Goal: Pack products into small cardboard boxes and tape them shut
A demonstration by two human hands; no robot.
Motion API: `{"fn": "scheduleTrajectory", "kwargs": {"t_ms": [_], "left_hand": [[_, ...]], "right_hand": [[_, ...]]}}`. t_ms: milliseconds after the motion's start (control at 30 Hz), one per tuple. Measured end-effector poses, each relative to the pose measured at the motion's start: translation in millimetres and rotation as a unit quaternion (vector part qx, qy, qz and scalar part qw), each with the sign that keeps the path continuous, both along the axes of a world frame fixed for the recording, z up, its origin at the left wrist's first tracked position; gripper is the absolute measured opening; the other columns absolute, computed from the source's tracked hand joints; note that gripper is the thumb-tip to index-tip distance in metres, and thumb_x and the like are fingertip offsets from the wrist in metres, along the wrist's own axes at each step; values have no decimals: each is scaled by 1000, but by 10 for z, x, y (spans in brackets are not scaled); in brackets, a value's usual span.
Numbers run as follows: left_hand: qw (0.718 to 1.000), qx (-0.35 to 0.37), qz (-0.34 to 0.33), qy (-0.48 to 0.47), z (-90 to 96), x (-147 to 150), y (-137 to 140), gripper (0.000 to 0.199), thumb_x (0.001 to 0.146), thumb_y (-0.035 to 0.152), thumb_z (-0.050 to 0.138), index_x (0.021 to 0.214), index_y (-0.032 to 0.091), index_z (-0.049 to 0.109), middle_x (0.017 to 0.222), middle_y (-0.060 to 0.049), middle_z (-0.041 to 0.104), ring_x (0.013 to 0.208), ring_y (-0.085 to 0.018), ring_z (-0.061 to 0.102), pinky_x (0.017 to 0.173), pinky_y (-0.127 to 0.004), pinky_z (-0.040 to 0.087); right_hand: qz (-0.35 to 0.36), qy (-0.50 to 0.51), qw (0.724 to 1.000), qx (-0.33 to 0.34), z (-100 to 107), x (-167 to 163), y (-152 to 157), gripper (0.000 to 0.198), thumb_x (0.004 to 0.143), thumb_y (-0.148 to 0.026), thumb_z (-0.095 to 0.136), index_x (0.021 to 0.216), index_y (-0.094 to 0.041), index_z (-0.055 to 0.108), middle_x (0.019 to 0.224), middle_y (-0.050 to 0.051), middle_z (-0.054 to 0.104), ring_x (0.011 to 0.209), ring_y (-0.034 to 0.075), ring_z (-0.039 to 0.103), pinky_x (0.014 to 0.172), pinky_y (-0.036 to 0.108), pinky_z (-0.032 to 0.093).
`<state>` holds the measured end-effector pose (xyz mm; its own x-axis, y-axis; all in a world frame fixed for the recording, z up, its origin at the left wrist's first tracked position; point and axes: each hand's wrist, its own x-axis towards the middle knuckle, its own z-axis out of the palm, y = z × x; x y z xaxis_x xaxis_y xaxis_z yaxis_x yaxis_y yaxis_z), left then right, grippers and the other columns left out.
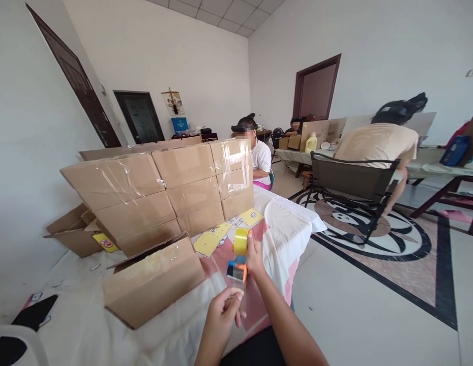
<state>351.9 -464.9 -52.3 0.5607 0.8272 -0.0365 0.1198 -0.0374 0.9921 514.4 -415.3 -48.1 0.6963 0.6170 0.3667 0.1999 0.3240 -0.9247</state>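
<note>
I judge this a home-like room with a small workshop in it. Home: wall hanging [176, 96], panda floor inlay [340, 218], panelled door [78, 76]. Workshop: taped cartons [190, 168] along the far-left side of my cloth-covered desk [278, 208], one person [262, 156] past its far edge, a second person [377, 145] beyond its right edge.

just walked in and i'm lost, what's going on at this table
The right hand holds a tape dispenser with yellow tape above a cloth-covered table. The left hand is loosely curled close by; whether it holds anything is hard to tell. A cardboard box lies to the left, before stacked boxes. Another person sits beyond.
</note>
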Motion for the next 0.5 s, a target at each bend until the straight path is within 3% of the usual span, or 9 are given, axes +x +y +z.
{"fn": "scheduleTrajectory", "kwargs": {"t_ms": [100, 267, 367, 500], "left_hand": [[1000, -9, -2, -4, 34, -65, -40, 60, 78, 74, 63, 87, 15, 69, 46, 3, 50, 55, -20, 59, 61, -29, 44], [999, -19, -32, -15, 59, -205, -19, 63, 72, 77, 68, 81, 14, 69, 41, 4, 47, 49, -17, 55, 63, -29, 46], [998, -28, -40, -31, -74, -209, -59, 67, 70, 79, 67, 83, 14, 70, 39, 5, 46, 41, -14, 48, 60, -30, 48], [997, -48, -59, -17, -338, -137, -140, 68, 72, 78, 67, 94, 14, 70, 40, 5, 49, 42, -15, 52, 60, -31, 50]], "right_hand": [[37, 44, 998, 11, 111, 107, 17, 63, 94, -75, 35, 59, -22, 42, 52, -3, 38, 49, 12, 33, 44, 27, 28], [96, -55, 994, -16, 194, 231, -120, 66, 86, -77, 47, 53, -22, 31, 53, -4, 28, 51, 9, 26, 47, 25, 22], [111, -61, 992, -4, 158, 240, -194, 67, 76, -79, 58, 50, -21, 37, 49, -4, 31, 49, 8, 29, 46, 23, 25], [144, 3, 989, 10, 121, 185, -226, 64, 75, -77, 62, 55, -17, 54, 50, 1, 48, 49, 13, 44, 47, 25, 38]]}}
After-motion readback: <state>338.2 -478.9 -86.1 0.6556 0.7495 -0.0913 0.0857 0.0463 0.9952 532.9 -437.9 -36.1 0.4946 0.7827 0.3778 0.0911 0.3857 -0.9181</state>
